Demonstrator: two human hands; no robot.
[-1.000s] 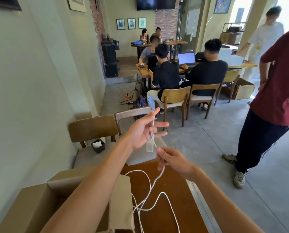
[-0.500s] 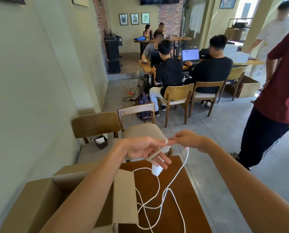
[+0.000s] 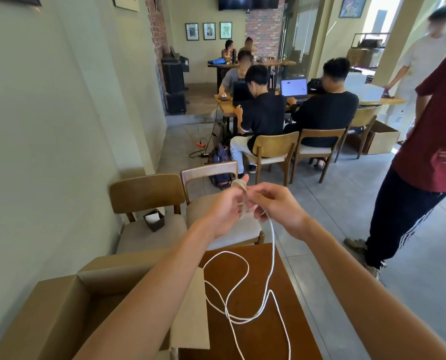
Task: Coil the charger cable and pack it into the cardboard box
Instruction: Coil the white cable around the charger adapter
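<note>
My left hand and my right hand meet in front of me above the far end of the brown table. The white charger cable is wound in a turn over my left fingers, and my right hand pinches the strand beside them. From there the cable drops to the tabletop and lies in loose loops. The charger plug is hidden behind my hands. An open cardboard box stands at the lower left, partly covered by my left forearm, one flap lying toward the table.
Two wooden chairs stand beyond the table against the wall; a small dark holder rests on the left seat. A person in a red shirt stands close on the right. Several people sit at tables farther back.
My hands rose from just above the table and came together. My right hand carried the cable back to my left fingers, adding a turn. The plug that hung below my left hand is out of sight.
</note>
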